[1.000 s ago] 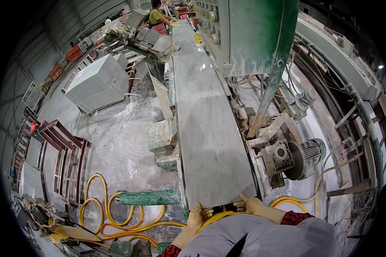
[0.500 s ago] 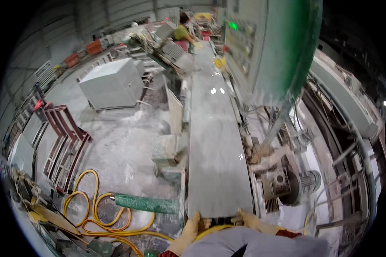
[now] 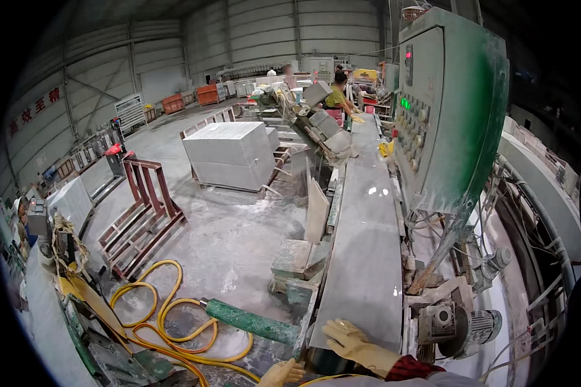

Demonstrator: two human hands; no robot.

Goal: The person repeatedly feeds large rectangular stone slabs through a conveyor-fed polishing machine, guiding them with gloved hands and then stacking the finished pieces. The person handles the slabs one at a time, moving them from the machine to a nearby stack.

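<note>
A long grey marble slab [image 3: 368, 258] lies lengthwise on the machine bed and runs away from me. My right hand [image 3: 350, 342], in a tan rubber glove with a red checked cuff, rests flat on the slab's near end with its fingers spread. My left hand [image 3: 283, 373], gloved the same way, is low at the picture's edge. It sits just left of the slab's near corner with fingers apart and nothing in it. A green roller [image 3: 252, 320] sticks out to the left beside that hand.
A green control cabinet [image 3: 448, 109] with buttons stands right of the slab, above an electric motor [image 3: 478, 326]. Yellow hose [image 3: 168, 316] coils on the floor at left. Farther off are a dark red rack [image 3: 145, 213], a stacked block of slabs [image 3: 229, 155] and another person [image 3: 337, 97] at the line's far end.
The view has tipped upward, showing the hall. Both hands left the slab's near edge: the right now lies flat on top, the left has dropped off to the left.
</note>
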